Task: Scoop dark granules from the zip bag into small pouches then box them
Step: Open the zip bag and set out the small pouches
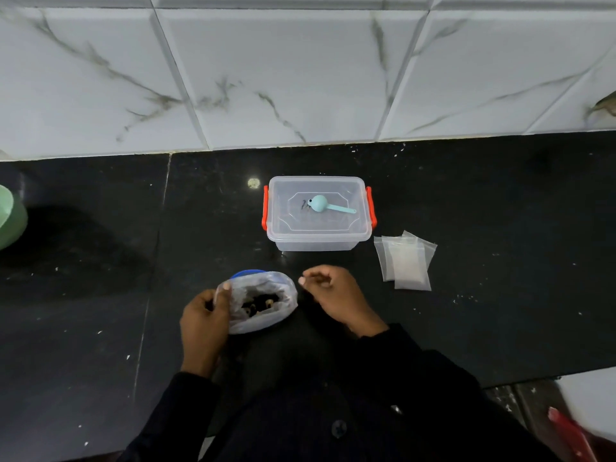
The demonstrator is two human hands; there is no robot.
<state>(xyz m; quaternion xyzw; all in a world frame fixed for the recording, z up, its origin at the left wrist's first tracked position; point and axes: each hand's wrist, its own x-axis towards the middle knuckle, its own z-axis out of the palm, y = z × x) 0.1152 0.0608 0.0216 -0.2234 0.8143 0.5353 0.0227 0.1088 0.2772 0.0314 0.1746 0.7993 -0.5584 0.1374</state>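
Note:
A clear zip bag (263,303) with dark granules inside stands open on the black counter, its blue zip edge at the far side. My left hand (203,323) grips the bag's left rim, thumb over the edge. My right hand (333,295) hovers just right of the bag with fingers loosely curled, holding nothing. Farther back sits a clear plastic box (318,213) with red side latches and its lid on. A teal scoop (325,205) lies on that lid beside a few dark granules. A small stack of empty clear pouches (406,260) lies right of the box.
A green bowl (10,216) pokes in at the left edge. White marble-pattern wall tiles (300,68) rise behind the black counter (100,295). The counter's front edge runs at lower right, with a red object (570,431) below it.

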